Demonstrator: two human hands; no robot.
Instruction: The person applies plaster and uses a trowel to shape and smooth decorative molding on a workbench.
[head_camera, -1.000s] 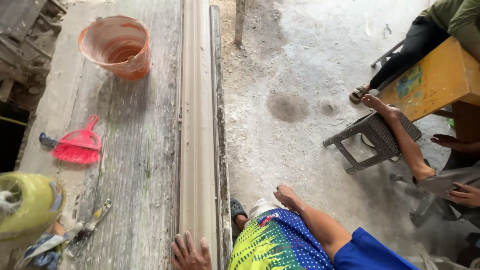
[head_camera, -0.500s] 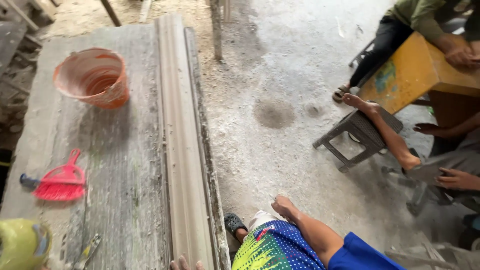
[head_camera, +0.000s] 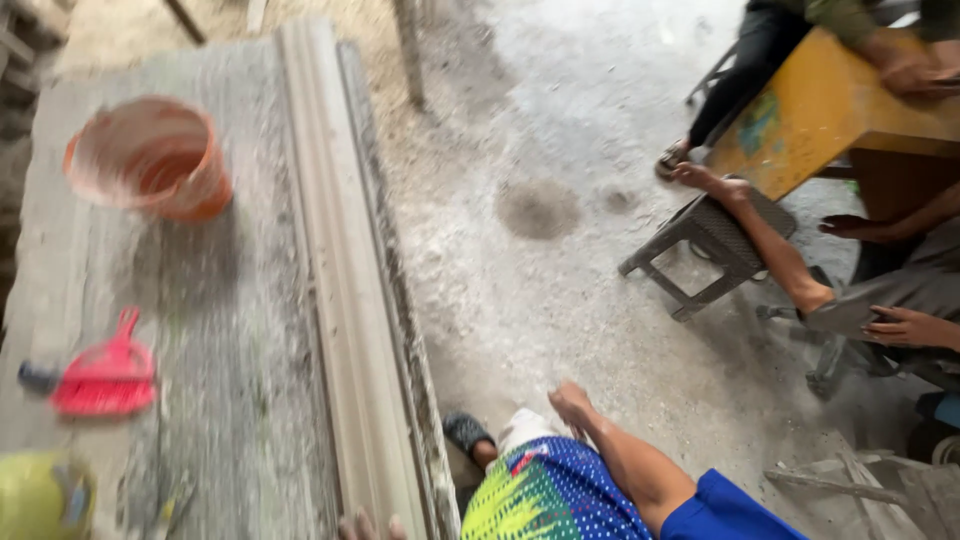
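A long grey moulded strip lies lengthwise along the right edge of a dusty grey workbench. Only the fingertips of my left hand show at the bottom edge, spread and resting on the near end of the strip. My right hand hangs loose at my side with nothing in it, against my blue and green patterned shorts. My foot in a dark sandal stands on the concrete floor beside the bench.
An orange bucket stands at the bench's far left, a red hand brush nearer, a yellow-green object at the near corner. On the right, other people sit around a yellow table, one bare leg resting on a dark stool.
The view has swung up and to the right, so my left hand has slid almost out of the bottom edge. The bucket and brush sit lower and more to the left.
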